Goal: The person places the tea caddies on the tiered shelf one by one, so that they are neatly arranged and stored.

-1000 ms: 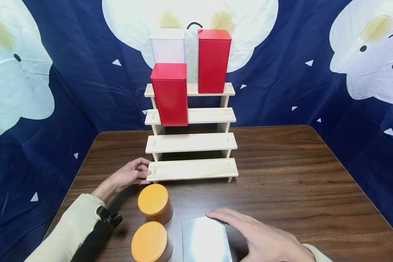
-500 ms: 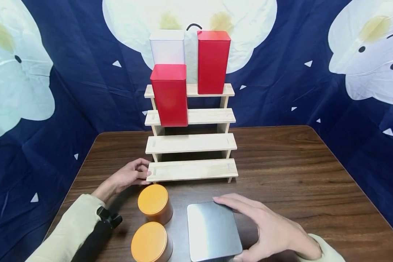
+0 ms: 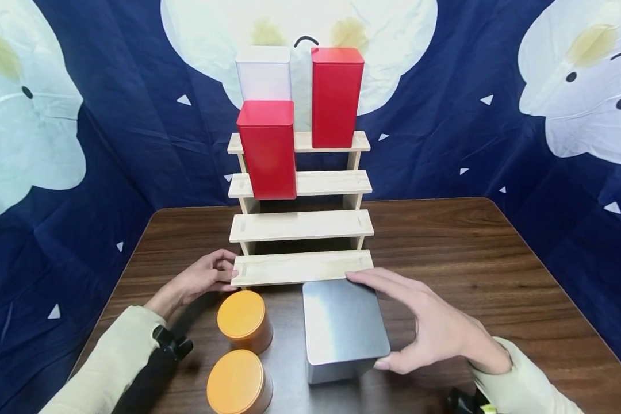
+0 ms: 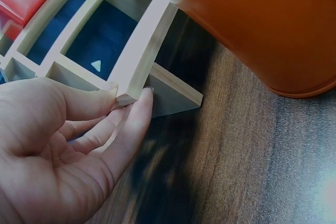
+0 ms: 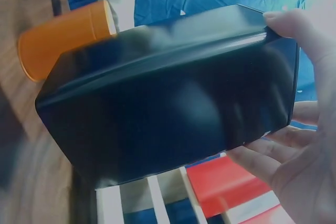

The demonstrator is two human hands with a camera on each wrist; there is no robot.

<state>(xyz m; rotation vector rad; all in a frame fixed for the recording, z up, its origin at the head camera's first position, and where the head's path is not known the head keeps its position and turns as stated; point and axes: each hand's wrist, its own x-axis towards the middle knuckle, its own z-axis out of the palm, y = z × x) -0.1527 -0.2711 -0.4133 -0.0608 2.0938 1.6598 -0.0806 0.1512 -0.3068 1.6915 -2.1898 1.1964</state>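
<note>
A four-step wooden rack (image 3: 302,226) stands on the table. My left hand (image 3: 203,276) pinches the left end of its lowest board, thumb on one face and fingers on the other in the left wrist view (image 4: 79,135). My right hand (image 3: 419,316) grips a tall square grey tin (image 3: 344,322) by its upper right edges, thumb on the near corner and fingers at the far one. That tin looks dark and glossy in the right wrist view (image 5: 178,103). It is just in front of the rack's lowest board. I cannot tell whether its base touches the table.
Two round orange tins (image 3: 241,315) stand left of the grey tin, one behind the other. On the rack's upper steps are two red tins (image 3: 268,150) and a white tin (image 3: 264,75). Dark blue printed cloth (image 3: 445,115) surrounds the brown wooden table (image 3: 471,276).
My right hand has moved the grey tin forward and a little right, from the front edge of view to the rack. My left hand has stayed on the lowest board.
</note>
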